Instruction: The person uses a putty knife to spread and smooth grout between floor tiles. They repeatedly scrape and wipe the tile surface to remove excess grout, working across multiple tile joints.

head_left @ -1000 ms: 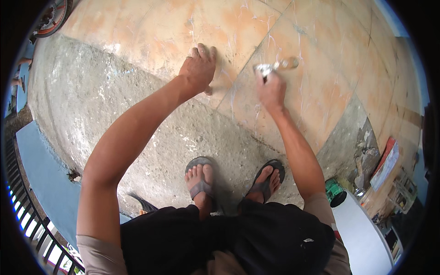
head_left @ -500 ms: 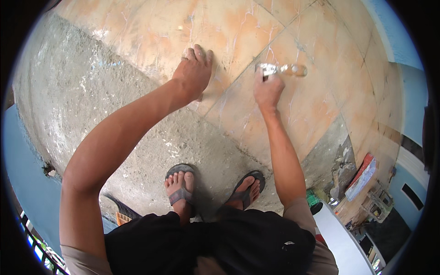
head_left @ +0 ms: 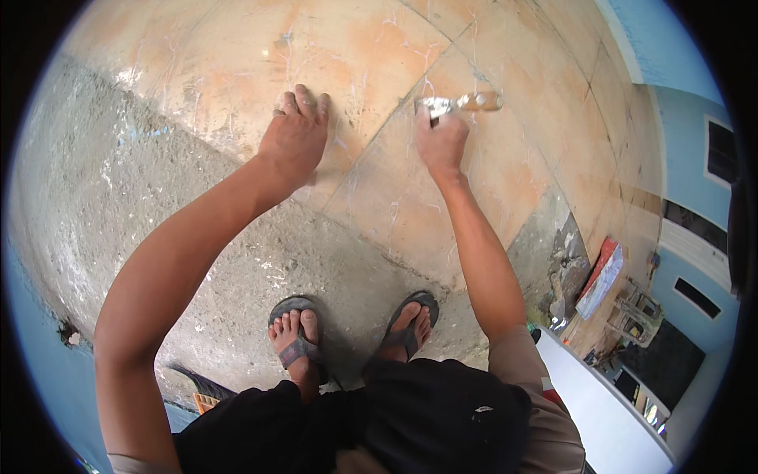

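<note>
My left hand (head_left: 294,146) rests on a mottled orange-cream tile (head_left: 347,55). Its fingers are stretched out and dusty, with nothing held. To the right, over the neighbouring tile (head_left: 410,189), my right hand (head_left: 442,146) is closed on the shiny metal part of a short tool (head_left: 482,101). The tool's brown wooden handle sticks out to the right beyond my fingers. Blur and my fingers hide the shape of the metal end, so its exact kind is unclear. A dark joint (head_left: 365,158) runs slantwise between the two tiles.
Rough grey concrete (head_left: 142,197) borders the tiles on the left and near side. My sandalled feet (head_left: 296,332) stand on it. Broken rubble (head_left: 564,272), a red and white packet (head_left: 602,276) and a grey plastic item (head_left: 636,312) lie right, near a white panel (head_left: 592,403).
The whole view has shifted, so the tiles, both hands and the tool appear farther left. Both hands keep the same grip and posture.
</note>
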Demonstrator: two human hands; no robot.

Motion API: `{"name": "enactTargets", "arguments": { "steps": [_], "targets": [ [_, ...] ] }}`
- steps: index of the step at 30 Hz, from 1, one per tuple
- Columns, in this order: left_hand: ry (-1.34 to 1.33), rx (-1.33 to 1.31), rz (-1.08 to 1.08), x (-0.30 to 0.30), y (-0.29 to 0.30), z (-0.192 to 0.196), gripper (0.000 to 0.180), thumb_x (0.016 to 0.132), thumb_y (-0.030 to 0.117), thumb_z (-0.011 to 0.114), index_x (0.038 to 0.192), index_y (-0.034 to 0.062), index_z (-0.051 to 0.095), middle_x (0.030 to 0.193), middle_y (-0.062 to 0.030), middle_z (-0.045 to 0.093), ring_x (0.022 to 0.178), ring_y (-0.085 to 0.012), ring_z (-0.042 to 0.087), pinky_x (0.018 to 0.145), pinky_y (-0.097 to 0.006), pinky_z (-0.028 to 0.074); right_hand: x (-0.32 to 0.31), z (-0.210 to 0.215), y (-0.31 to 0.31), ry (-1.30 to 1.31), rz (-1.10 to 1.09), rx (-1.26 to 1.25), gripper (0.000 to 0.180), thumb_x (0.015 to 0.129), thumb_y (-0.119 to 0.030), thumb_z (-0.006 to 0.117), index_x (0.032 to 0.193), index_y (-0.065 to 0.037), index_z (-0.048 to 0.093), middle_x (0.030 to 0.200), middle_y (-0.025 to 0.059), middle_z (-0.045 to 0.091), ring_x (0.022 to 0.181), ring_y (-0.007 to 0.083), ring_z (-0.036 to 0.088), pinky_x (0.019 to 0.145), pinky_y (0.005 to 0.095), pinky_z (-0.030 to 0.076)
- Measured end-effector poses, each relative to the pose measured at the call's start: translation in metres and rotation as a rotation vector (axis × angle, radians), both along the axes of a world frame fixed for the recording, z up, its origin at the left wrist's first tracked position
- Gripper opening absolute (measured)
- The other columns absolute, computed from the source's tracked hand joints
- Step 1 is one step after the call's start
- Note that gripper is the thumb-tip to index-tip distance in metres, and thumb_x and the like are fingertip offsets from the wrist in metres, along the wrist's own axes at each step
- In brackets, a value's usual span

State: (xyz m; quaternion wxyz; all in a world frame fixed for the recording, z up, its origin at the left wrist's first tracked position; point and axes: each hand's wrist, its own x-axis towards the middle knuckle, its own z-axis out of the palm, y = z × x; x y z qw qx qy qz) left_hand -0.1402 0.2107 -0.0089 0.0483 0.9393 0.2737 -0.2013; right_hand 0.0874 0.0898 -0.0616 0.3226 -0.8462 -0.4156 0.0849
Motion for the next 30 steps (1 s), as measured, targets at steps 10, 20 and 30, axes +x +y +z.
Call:
{"name": "enactTargets", "arguments": {
  "steps": [10,20,30],
  "targets": [
    [-0.015,-0.08,0.01,0.0,0.005,0.01,0.132,0.06,0.031,0.102,0.16,-0.0047,0.022,0.156,-0.0415,0.031,0.143,-0.0541,0.042,0.108,-0.049,0.054,-0.003,-0.002,0.0,0.072,-0.026,0.071,0.023,0.096,-0.021,0.068,0.083,-0.001,0.069,0.079,0.023,0.069,0.074,0.0419,0.07,0.066,0.0457,0.053],
    [0.074,-0.123,-0.007,0.005,0.005,0.019,0.133,0.067,0.042,0.099,0.161,-0.0065,0.018,0.159,-0.0439,0.027,0.148,-0.0542,0.037,0.116,-0.05,0.048,-0.006,-0.008,-0.003,0.059,-0.013,0.087,0.023,0.097,-0.02,0.066,0.081,-0.003,0.069,0.082,0.0219,0.07,0.076,0.0426,0.07,0.066,0.0505,0.054],
    [0.111,-0.116,-0.007,0.008,0.004,0.023,0.135,0.068,0.042,0.098,0.163,-0.0064,0.015,0.16,-0.0441,0.025,0.149,-0.0544,0.036,0.117,-0.05,0.047,-0.032,-0.015,-0.019,-0.037,0.017,0.146,0.03,0.096,-0.023,0.071,0.076,-0.001,0.07,0.071,0.0225,0.068,0.062,0.0376,0.069,0.06,0.0454,0.051]
  ]
}}
